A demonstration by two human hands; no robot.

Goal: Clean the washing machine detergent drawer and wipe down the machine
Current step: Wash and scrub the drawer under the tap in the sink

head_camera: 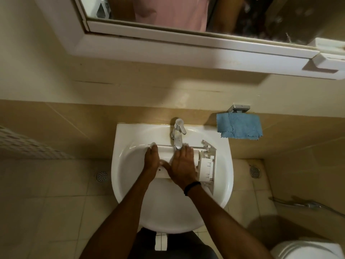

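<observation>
The white detergent drawer (206, 165) lies across the white sink basin (127, 159), under the chrome tap (178, 134). My left hand (152, 159) grips the drawer's left part, fingers over its far edge. My right hand (183, 165) lies flat on the drawer's middle with fingers stretched toward the tap. The drawer's ribbed compartment end shows to the right of my right hand. Both hands hide most of the drawer's middle.
A blue cloth (239, 128) hangs from a metal holder (239, 108) on the tiled wall right of the sink. A mirror cabinet (168, 45) juts out above. A toilet (306, 248) stands at the lower right. Floor drains (102, 176) lie either side.
</observation>
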